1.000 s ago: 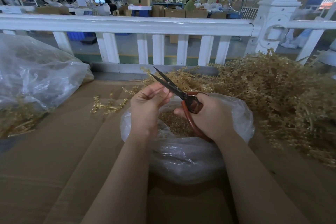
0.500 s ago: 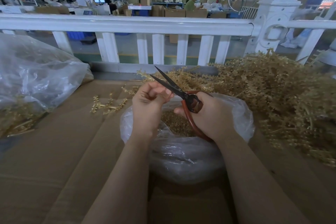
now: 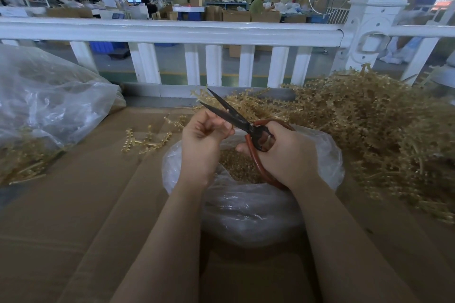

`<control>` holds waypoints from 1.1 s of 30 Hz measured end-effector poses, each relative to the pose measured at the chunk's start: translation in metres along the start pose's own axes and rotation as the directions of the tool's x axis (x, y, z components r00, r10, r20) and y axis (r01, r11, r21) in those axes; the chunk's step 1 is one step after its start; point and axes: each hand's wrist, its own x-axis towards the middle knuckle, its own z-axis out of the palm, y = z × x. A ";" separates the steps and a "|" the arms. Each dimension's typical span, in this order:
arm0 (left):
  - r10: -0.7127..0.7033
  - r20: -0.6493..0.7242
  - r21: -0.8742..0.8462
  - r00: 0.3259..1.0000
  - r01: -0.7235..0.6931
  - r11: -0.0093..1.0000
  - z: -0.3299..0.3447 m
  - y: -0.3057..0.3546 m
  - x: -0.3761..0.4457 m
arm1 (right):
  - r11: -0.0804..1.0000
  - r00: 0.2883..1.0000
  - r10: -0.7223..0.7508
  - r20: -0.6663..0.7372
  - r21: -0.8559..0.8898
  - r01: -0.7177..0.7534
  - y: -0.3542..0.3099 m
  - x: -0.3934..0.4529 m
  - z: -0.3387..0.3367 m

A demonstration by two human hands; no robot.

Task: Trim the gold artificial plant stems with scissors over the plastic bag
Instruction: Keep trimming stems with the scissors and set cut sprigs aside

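Note:
My right hand (image 3: 286, 155) grips the red-handled scissors (image 3: 231, 115). Their dark blades stand apart and point up to the left. My left hand (image 3: 202, 141) is curled, with its fingertips touching the lower blade; what it pinches is too small to tell. Both hands hover over the clear plastic bag (image 3: 248, 206), which holds gold trimmings (image 3: 236, 165). A big pile of gold plant stems (image 3: 369, 128) lies to the right of the bag. A few cut gold sprigs (image 3: 145, 139) lie on the cardboard to the left.
A brown cardboard surface (image 3: 73, 216) covers the table. A large clear bag (image 3: 41, 103) holding gold stems sits at the far left. A white railing (image 3: 172, 32) runs across behind the table, and people work at benches beyond it.
My left hand has curled tighter and turned a little at the blades. The scissors have stayed in place with the blades apart.

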 end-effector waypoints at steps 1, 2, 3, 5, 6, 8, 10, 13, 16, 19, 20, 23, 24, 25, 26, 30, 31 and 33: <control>0.001 0.000 -0.002 1.000 -0.001 1.000 0.000 0.000 0.000 | 1.000 1.000 -0.004 -0.004 -0.002 0.004 0.000 0.000 0.000; -0.003 -0.005 -0.008 1.000 0.003 1.000 0.001 0.000 0.000 | 1.000 1.000 -0.007 -0.005 -0.003 0.007 0.000 0.000 -0.001; -0.010 -0.014 -0.018 1.000 0.010 1.000 0.001 0.001 0.000 | 1.000 1.000 -0.010 -0.005 -0.002 0.010 0.000 0.000 -0.001; -0.016 -0.032 -0.026 0.999 0.015 1.000 0.001 0.001 0.000 | 1.000 1.000 -0.017 -0.004 0.011 0.017 -0.001 0.000 -0.001; -0.013 -0.033 -0.024 0.999 0.013 1.000 0.001 0.001 0.000 | 1.000 1.000 -0.021 -0.002 0.019 0.021 -0.001 0.000 -0.001; -0.006 -0.026 -0.014 1.000 0.006 1.000 0.001 0.001 0.000 | 0.999 1.000 -0.024 0.004 0.023 0.023 -0.001 0.001 -0.001; -0.008 -0.030 -0.017 1.000 0.008 1.000 0.001 0.002 0.000 | 0.999 1.000 -0.027 -0.001 0.021 0.027 -0.001 0.001 -0.001; -0.020 -0.031 -0.034 0.999 0.019 0.999 0.002 0.003 0.000 | 1.000 1.000 -0.018 0.005 0.026 0.018 0.000 0.001 0.000; -0.062 -0.016 -0.076 0.998 0.060 0.995 0.001 0.003 -0.001 | 0.999 0.999 0.005 0.046 0.051 -0.007 0.001 0.002 0.001; -0.173 -0.021 -0.141 0.985 0.168 0.976 0.001 0.003 -0.001 | 0.984 0.994 0.061 0.090 0.162 -0.075 -0.001 0.002 -0.001; -0.214 -0.021 -0.162 0.977 0.208 0.965 0.001 0.003 -0.001 | 0.972 0.992 0.083 0.095 0.210 -0.101 -0.001 0.003 -0.001; -0.280 0.014 -0.162 0.960 0.278 0.947 0.006 0.002 -0.002 | 0.920 0.982 0.141 0.127 0.349 -0.177 -0.001 0.007 0.000; -0.287 0.031 -0.144 0.957 0.288 0.947 0.007 0.002 -0.003 | 0.893 0.977 0.157 0.145 0.401 -0.203 0.000 0.008 0.001; -0.291 0.046 -0.122 0.956 0.295 0.948 0.008 0.001 -0.003 | 0.862 0.972 0.169 0.164 0.453 -0.227 0.001 0.009 0.002; -0.295 0.061 -0.102 0.954 0.300 0.948 0.009 0.001 -0.004 | 0.833 0.968 0.174 0.179 0.498 -0.242 0.002 0.009 0.003; -0.318 0.087 -0.105 0.944 0.326 0.940 0.009 0.001 -0.006 | 0.780 0.966 0.168 0.195 0.573 -0.251 0.004 0.010 0.003; -0.324 0.087 -0.114 0.942 0.332 0.936 0.009 0.002 -0.006 | 0.777 0.965 0.175 0.197 0.574 -0.258 0.003 0.010 0.003; -0.331 0.085 -0.123 0.940 0.339 0.933 0.009 0.002 -0.006 | 0.779 0.961 0.188 0.200 0.566 -0.270 0.003 0.010 0.003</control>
